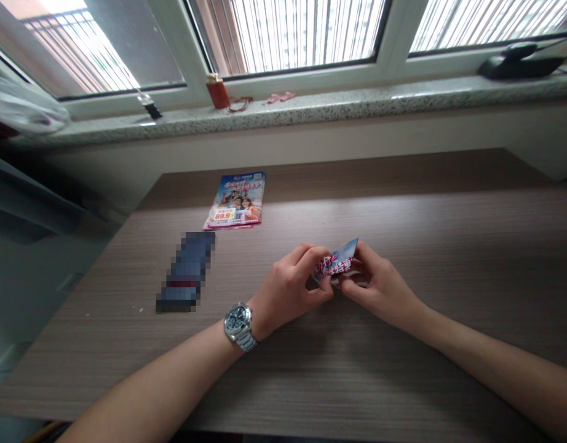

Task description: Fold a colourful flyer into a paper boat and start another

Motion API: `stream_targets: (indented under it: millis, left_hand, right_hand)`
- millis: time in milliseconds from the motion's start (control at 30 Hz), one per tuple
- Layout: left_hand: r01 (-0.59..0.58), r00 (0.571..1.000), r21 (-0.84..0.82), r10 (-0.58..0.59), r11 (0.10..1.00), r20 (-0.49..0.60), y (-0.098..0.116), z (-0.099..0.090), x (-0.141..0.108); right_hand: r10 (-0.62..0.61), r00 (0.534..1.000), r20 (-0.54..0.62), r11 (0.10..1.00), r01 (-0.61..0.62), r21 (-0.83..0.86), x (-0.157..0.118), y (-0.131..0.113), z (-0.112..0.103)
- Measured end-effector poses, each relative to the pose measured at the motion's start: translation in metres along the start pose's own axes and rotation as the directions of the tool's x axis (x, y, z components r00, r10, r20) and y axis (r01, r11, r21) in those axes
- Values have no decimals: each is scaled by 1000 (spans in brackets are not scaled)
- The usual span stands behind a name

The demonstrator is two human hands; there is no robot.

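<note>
A small piece of printed paper (335, 263), blue with red and white lettering, is held up between both hands above the table. My left hand (298, 284), with a metal watch on its wrist, pinches the paper's left side between thumb and fingers. On the paper's right side, my right hand (378, 284) has its fingers curled behind the edge and its thumb near the bottom. The lower part of the paper is hidden by the fingers. A stack of colourful flyers (240, 200) lies toward the back of the table, left of the hands.
On the brown wooden table (426, 227) lies a dark, pixelated flat object (186, 271) at the left. Behind the table, the stone windowsill (339, 107) bears a red container (218, 92), a small dark-capped item (149, 106) and a black device (518, 63) with a cable.
</note>
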State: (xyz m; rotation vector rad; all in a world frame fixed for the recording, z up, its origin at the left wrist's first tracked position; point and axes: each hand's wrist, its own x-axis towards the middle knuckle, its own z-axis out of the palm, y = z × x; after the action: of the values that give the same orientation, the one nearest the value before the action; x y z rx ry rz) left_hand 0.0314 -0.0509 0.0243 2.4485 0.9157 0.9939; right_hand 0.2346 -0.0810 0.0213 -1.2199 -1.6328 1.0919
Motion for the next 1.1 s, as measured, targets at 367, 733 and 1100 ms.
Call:
stream_targets:
  millis: [367,733,1100]
  left_hand:
    - [9,1000,11,-9,1000,-11,-2,0,-1]
    - [-77,997,-13,77,997,-33,-2,4,0]
    - [-65,995,10,65,998,-78,-1,3,-1]
  right_hand:
    - [-16,1000,4,998,16,-55,0,1,-1]
    - [-81,997,-2,985,80,-156,-2,4,-1]
    - [-73,997,-23,979,67,-195,-1,1,-2]
